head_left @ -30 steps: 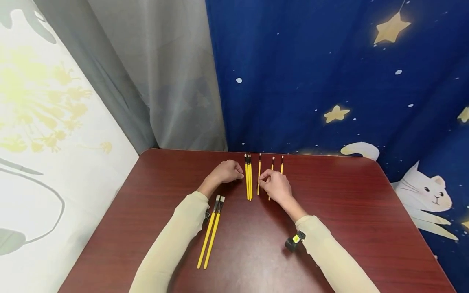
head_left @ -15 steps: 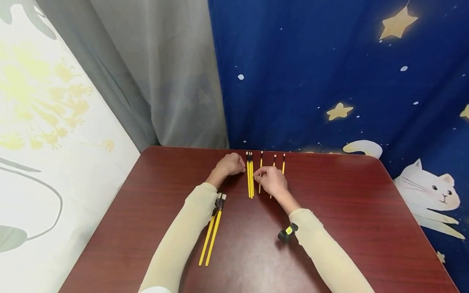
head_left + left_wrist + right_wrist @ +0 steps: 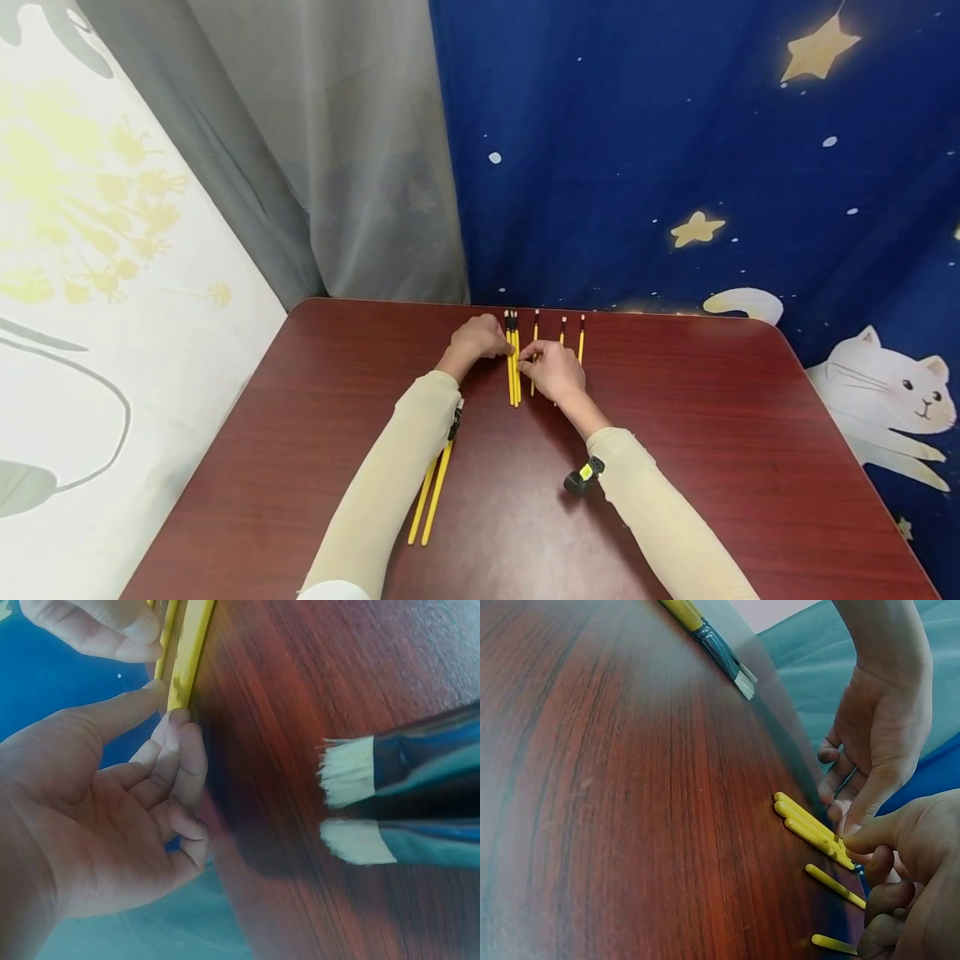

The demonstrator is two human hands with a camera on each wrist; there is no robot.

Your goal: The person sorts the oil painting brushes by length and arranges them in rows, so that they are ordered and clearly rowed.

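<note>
Three slim yellow-handled paintbrushes (image 3: pixel 513 387) lie side by side near the table's back edge. From the left, my left hand (image 3: pixel 478 337) pinches them, thumb and fingertips around the handles in the left wrist view. My right hand (image 3: pixel 555 371) comes in from the right, its bent thumb and forefinger gripping at the handles. In the right wrist view its thumb overlaps the bundled paintbrushes (image 3: pixel 806 825), whose round handle ends stick out. Further right lie three separate paintbrushes, one of them a thin paintbrush (image 3: pixel 581 343) beyond my right hand, which partly covers the others.
Two larger flat paintbrushes (image 3: pixel 438 492) lie left of centre, partly under my left sleeve; their pale bristles (image 3: pixel 349 772) show in the left wrist view. The dark red table (image 3: pixel 675 467) ends at a blue starry curtain (image 3: pixel 570 167) and a grey curtain (image 3: pixel 367 150).
My right hand has moved left from the nearest single paintbrush to the bundle. My left hand has moved right until its fingertips overlap the bundle; the sleeve now covers more of the large paintbrushes.
</note>
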